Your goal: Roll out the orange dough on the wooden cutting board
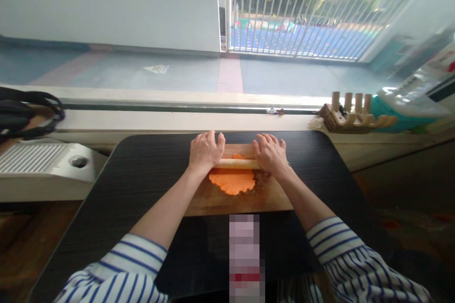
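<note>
Dough (232, 182) runs under rolling pin (239, 164); hands (205, 152) hide pin's ends.

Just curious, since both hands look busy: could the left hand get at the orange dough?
Likely yes. The left hand rests on the rolling pin, but the orange dough lies on the wooden board, its near part uncovered; the hand would probably just have to leave the pin.

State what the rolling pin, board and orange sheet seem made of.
Rolling pin: probably wood, matte, by its pale tan colour. Board: likely wood, smooth, from its brown tone. Orange sheet: dough or modelling clay, matte; ragged edges suggest something soft.
</note>
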### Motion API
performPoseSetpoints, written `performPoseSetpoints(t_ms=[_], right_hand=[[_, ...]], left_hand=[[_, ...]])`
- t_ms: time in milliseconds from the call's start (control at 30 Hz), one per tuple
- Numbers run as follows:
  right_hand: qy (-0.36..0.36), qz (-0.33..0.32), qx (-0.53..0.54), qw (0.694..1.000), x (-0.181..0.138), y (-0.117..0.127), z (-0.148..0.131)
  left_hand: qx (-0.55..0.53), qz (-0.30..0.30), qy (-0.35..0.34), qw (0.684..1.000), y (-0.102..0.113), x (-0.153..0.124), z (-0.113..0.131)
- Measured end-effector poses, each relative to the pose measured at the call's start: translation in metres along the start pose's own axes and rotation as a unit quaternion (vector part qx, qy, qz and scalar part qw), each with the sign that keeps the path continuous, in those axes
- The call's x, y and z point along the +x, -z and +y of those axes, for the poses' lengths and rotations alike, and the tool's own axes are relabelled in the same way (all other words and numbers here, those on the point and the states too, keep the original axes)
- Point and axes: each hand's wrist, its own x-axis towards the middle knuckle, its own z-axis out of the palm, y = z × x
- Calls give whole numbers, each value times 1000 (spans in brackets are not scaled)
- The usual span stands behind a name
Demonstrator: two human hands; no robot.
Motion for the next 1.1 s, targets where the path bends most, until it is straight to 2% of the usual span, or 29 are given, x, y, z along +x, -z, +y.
performPoseSetpoints(t_ms=[133, 233, 367, 533, 633, 733, 800, 900, 933, 1000, 1100], right_hand=[[-5, 7, 5, 1000, 5, 4, -3], [31, 4, 20, 999, 3, 13, -4], [135, -3, 39, 990, -19, 21, 4], [259, -31, 51, 964, -48, 18, 20], [266, -44, 59, 961, -51, 15, 25], [244, -51, 79, 965, -43, 15, 27], [207, -50, 118, 970, -33, 15, 26], [156, -53, 184, 969, -18, 14, 23], [147, -57, 198, 967, -13, 13, 21], [134, -68, 216, 965, -6, 9, 18], [117, -94, 252, 956, -1, 2, 10]], left_hand=[[-6, -10, 15, 1000, 1, 2, -1], [-17, -23, 27, 999, 2, 0, -3], [-32, 1, 17, 999, 2, -3, -5], [-64, 34, -12, 997, 8, -17, -8], [-89, 85, -14, 992, 17, -36, -17], [-154, 168, 15, 973, 24, -65, -29], [-184, 138, 54, 972, 25, -86, -33], [-247, -15, 102, 963, 21, -111, -31], [-267, -46, 101, 957, 19, -116, -28], [-296, -80, 102, 946, 16, -122, -20], [-305, -94, 106, 942, 16, -122, -10]])
